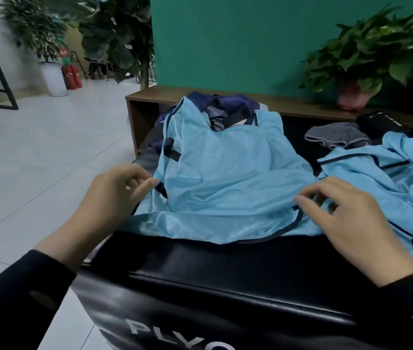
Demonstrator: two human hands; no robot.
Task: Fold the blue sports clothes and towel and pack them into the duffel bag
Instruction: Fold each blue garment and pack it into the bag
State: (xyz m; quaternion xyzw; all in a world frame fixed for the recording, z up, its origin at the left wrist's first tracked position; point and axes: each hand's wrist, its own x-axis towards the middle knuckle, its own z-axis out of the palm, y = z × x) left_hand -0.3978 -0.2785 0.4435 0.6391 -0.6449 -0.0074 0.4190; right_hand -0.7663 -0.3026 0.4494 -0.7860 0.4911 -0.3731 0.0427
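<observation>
We see a light-blue mesh sports jersey with dark navy trim (225, 173) spread over the top of a black padded box (225, 269) printed with pale letters. Our left hand (114, 190) pinches the jersey's left edge between thumb and curled fingertips. Our right hand (346, 218) rests on the jersey's lower right hem, fingers bent and picking at the fabric; we cannot tell whether they actually grip it. Just behind the jersey, partly covered by its collar end, sits a dark navy and purple duffel bag (228, 104), open at the top. To the right lies a second light-blue garment with navy piping (382, 173), and beyond it a folded grey knitted towel (336, 137). A leafy potted plant (366, 59) stands on a low brown wooden shelf (144, 97).
</observation>
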